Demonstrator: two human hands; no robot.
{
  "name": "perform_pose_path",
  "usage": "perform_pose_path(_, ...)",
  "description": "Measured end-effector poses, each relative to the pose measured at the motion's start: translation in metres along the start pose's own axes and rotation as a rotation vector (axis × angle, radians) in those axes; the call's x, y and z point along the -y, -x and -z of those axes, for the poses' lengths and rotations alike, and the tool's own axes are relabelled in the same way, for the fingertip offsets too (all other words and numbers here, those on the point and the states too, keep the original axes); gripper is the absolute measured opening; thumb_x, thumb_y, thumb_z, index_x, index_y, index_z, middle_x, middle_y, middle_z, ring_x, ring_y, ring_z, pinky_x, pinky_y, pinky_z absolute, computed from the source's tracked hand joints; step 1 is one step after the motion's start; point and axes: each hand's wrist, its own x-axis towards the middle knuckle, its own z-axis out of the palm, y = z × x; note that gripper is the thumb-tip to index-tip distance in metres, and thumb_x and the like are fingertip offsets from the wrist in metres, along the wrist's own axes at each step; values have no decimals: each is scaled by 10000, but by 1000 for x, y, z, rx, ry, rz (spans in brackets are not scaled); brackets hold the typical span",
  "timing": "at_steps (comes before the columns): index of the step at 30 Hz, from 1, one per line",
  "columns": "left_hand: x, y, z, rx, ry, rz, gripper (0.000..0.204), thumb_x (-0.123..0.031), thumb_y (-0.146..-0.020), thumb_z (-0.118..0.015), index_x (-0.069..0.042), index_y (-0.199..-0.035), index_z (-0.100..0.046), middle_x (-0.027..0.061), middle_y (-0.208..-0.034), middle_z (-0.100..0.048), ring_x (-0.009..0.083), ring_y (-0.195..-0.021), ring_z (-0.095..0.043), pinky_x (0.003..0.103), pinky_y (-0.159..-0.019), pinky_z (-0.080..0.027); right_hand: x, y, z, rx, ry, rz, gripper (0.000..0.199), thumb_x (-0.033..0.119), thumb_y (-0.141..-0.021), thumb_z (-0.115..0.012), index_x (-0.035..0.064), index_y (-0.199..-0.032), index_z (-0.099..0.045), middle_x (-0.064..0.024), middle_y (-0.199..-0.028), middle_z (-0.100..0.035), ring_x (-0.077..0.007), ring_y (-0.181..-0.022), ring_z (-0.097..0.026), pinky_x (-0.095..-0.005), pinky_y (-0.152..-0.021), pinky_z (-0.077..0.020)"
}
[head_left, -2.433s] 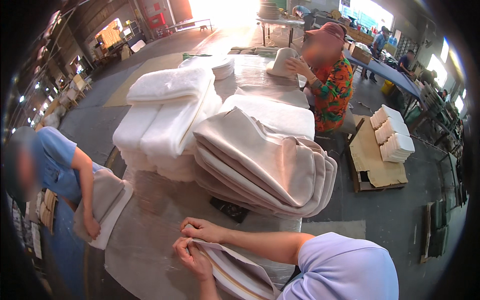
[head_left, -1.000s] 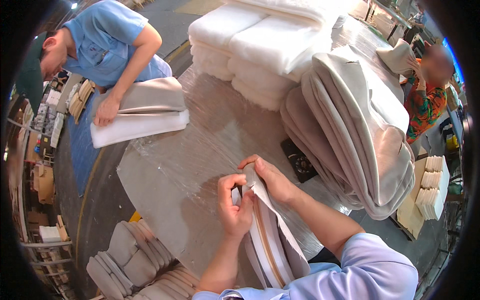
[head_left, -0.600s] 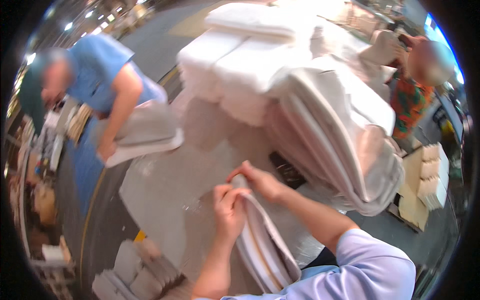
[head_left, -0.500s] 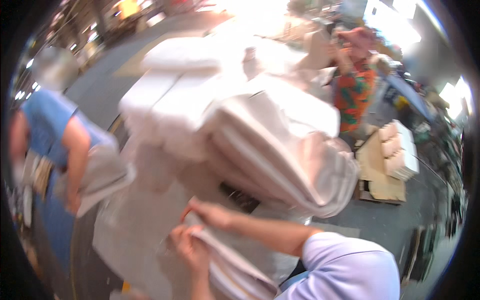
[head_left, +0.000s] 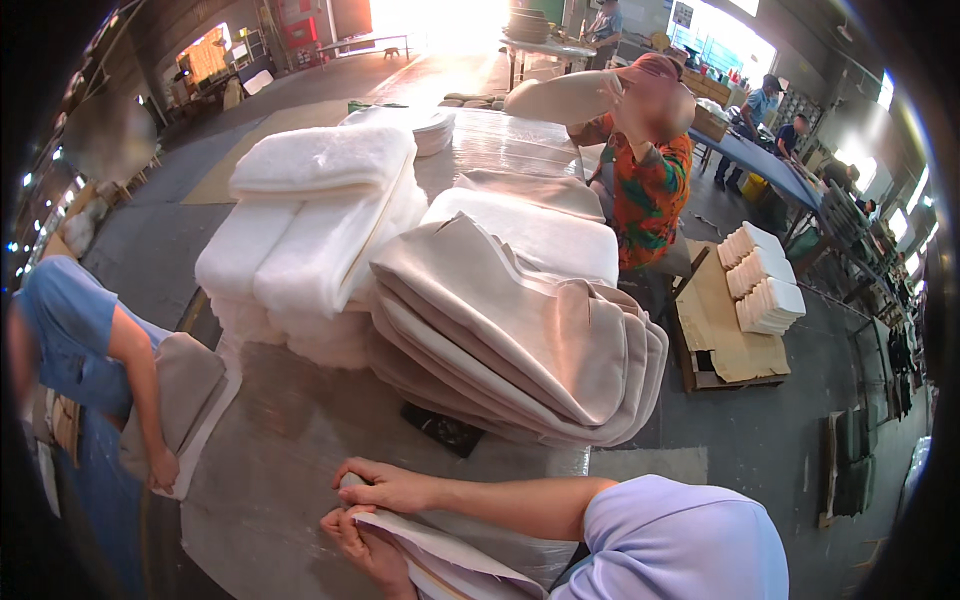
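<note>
At the near edge of the table, both my hands are closed on a fabric cover (head_left: 440, 555) with a white inner side and a grey outer face. My right hand (head_left: 392, 488) pinches its far end, where a small grey corner shows between the fingers. Just below, my left hand (head_left: 365, 548) grips the cover's edge with curled fingers. The rest of the cover runs back toward my body, partly cut off by the lower edge. Ahead lies a pile of beige-grey fabric covers (head_left: 490, 320), loosely folded over one another. A flat black item (head_left: 440, 430) lies half under this pile.
Thick white padding (head_left: 320, 235) is stacked on the plastic-covered table (head_left: 270, 480). A co-worker in blue (head_left: 75, 320) bends at the left, holding a grey cover. Another in a patterned top (head_left: 650, 195) lifts a pale piece (head_left: 560, 97). White stacks (head_left: 765, 280) stand on cardboard at right.
My hands keep their hold on the cover and sit slightly lower in the picture. The co-worker at left is bent lower; the one across now holds the pale piece out to the left.
</note>
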Motion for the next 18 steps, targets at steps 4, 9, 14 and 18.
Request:
perform_pose_path(4, 11, 0, 3, -34, -29, -17, 353, -357, -1075, -551, -51, -965, -690, 88, -1125, -449, 227, -1062, -514, 387, -966, -428, -2, -3, -3, -16, 20, 39, 474, 496, -1052, -536, 64, -1232, -612, -116, -1162, -600, -211, -1111, -556, -353, -995, -432)
perform_pose_path(9, 16, 0, -3, -80, -11, -97, 317, -264, -1111, -510, -35, -946, -653, 103, -1359, -430, 232, -1200, -533, 389, -1079, -408, -28, -22, 8, 24, -132, -13, 678, 655, -1071, -397, 34, -1155, -657, -131, -1104, -649, -209, -1047, -579, -386, -952, -466)
perform_pose_path(14, 17, -1, -1, -48, 51, -49, 326, -270, -1113, -511, -34, -944, -659, 102, -1406, -438, 236, -1286, -505, 402, -1121, -389, -68, -46, 6, -43, -143, -90, 750, 685, -1067, -375, 10, -1033, -701, -118, -1003, -700, -203, -946, -614, -402, -868, -505)
perform_pose_path(18, 16, 0, -4, -25, 68, -26, 316, -289, -1094, -537, -44, -952, -677, 123, -1373, -469, 267, -1277, -511, 422, -1105, -398, -81, -49, 10, -55, -165, -134, 731, 671, -1066, -403, 15, -999, -719, -107, -966, -703, -197, -917, -615, -391, -857, -504)
